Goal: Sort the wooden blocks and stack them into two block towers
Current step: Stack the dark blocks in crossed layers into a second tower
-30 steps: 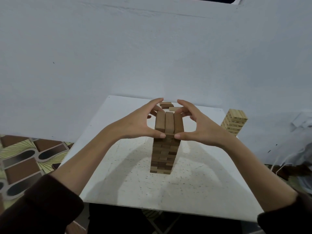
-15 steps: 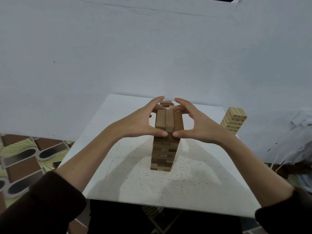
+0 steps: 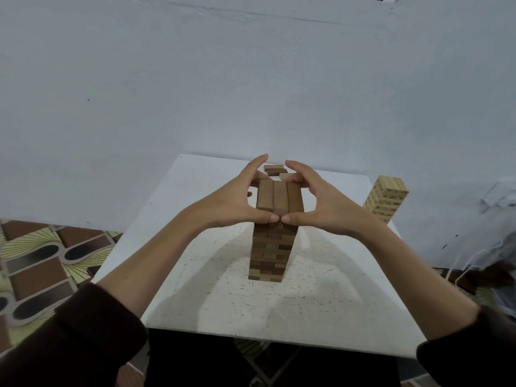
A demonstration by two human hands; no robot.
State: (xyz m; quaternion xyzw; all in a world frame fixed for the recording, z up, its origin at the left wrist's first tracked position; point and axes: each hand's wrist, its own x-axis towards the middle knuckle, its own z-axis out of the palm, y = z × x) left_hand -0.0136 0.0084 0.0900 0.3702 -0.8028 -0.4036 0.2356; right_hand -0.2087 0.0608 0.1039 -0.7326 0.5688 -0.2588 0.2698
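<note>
Around your work, a pale block tower point(image 3: 386, 197) stands at the far right edge of the white table point(image 3: 195, 275), well apart from your hands, and a few loose blocks point(image 3: 275, 171) lie on the far side of the table, just behind your fingertips. A patterned floor point(image 3: 36, 263) shows to the left. The dark block tower point(image 3: 272, 241) stands upright mid-table, and nothing blocks it. Your left hand point(image 3: 234, 201) and right hand point(image 3: 325, 208) cup its top layer of three blocks point(image 3: 279, 198) from either side: thumbs meet at the near end, curled fingers press the far end, squeezing that layer between them.
</note>
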